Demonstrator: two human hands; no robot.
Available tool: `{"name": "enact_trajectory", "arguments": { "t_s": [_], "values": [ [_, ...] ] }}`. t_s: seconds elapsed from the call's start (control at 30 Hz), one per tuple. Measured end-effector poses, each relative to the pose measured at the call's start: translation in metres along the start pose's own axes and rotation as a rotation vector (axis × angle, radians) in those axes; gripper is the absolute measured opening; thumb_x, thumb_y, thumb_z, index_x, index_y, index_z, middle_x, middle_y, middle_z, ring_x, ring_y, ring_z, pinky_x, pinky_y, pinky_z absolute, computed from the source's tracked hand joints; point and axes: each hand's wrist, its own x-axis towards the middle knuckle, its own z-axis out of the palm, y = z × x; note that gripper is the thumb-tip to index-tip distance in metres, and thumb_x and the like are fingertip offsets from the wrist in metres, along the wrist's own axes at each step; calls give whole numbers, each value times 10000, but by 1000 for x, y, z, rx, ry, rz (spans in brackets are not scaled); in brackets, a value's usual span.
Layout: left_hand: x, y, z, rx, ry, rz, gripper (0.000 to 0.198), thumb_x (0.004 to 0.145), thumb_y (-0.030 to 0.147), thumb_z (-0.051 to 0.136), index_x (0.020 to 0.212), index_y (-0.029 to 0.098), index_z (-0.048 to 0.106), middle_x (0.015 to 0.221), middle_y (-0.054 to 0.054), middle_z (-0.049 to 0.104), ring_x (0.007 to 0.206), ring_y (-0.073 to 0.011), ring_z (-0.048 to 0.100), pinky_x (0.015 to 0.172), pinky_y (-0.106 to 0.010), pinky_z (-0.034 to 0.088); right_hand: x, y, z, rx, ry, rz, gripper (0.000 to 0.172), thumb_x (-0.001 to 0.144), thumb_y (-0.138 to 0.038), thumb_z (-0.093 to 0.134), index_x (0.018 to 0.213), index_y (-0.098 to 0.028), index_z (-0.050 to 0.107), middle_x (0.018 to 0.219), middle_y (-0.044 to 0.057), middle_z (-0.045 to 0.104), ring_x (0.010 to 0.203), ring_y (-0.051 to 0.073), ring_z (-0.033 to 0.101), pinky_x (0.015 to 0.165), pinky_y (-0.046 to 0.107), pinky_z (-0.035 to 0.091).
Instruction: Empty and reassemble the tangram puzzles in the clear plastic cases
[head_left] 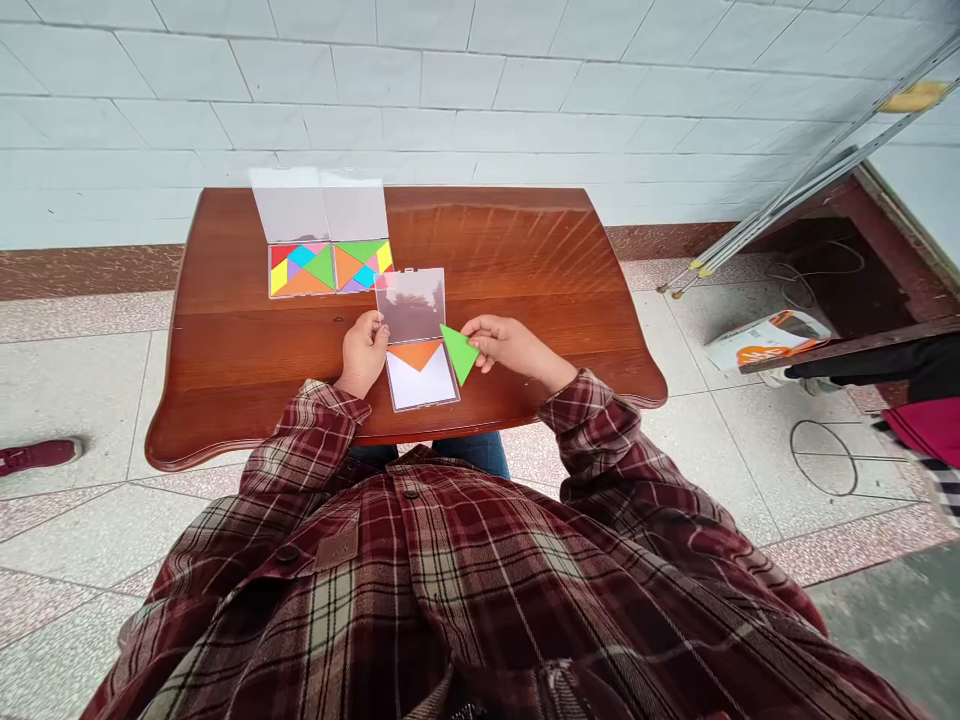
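My right hand (502,345) pinches a green triangle tangram piece (459,354) just over the right edge of an opened plastic case. The case's tray (421,390) is white, with one orange triangle (415,355) lying along its hinge side. Its clear lid (410,303) leans up and away from me. My left hand (365,350) closes on the left side of this case near the hinge. Behind it, two more cases stand side by side with lids raised: a left tangram set (301,270) and a right tangram set (361,264), both filled with coloured pieces.
The brown wooden table (525,240) stands against a white tiled wall (480,90). To the right are crutch-like metal poles (787,200), a white and orange carton (766,338) and a wire ring (823,458). A person's red shoe (41,455) shows at far left.
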Motion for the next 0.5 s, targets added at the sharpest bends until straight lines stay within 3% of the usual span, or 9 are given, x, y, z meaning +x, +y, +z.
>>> {"name": "enact_trajectory", "arguments": {
  "t_s": [0.17,0.5],
  "values": [
    [-1,1,1,-16,9,-15,171,829,191,548,996,201,583,781,3,652,704,-130,612,683,-268,529,-5,16,22,177,-70,-6,194,794,-191,719,944,-196,597,696,-52,629,567,63,589,507,170,550],
    [-1,4,1,0,3,-38,190,828,201,539,1012,196,587,797,-3,652,711,-135,613,729,-287,531,-8,39,53,325,26,30,305,696,-279,777,932,-198,602,685,-61,610,550,63,583,489,176,533]
  ]
}}
